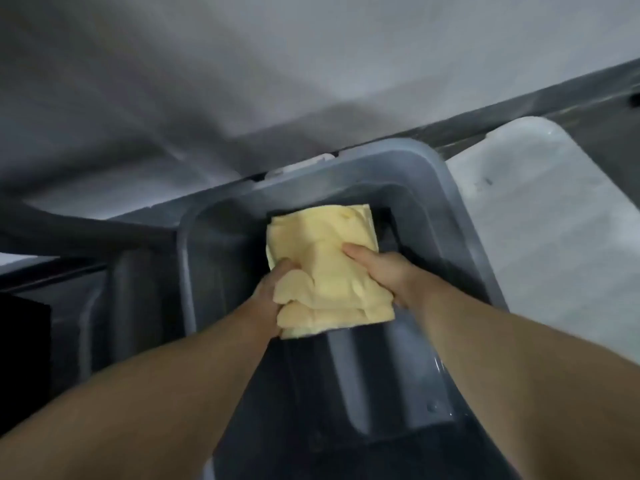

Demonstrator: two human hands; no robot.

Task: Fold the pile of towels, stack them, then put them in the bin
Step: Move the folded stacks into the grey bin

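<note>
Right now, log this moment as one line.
phase: binning | left hand: grips yellow towel stack | right hand: grips same stack | gray bin: stack held over its opening | release: not yet

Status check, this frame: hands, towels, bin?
Left hand and right hand both grip the yellow towel stack. Stack over the grey bin mouth, not released; depth unclear. Nothing visible blocking.

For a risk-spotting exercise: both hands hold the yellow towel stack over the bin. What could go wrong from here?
Near layers of the towel stack bulge loose beside the left hand; they might unfold on release.
The right hand grips only the near half, so the far end could land crooked in the bin.
</note>
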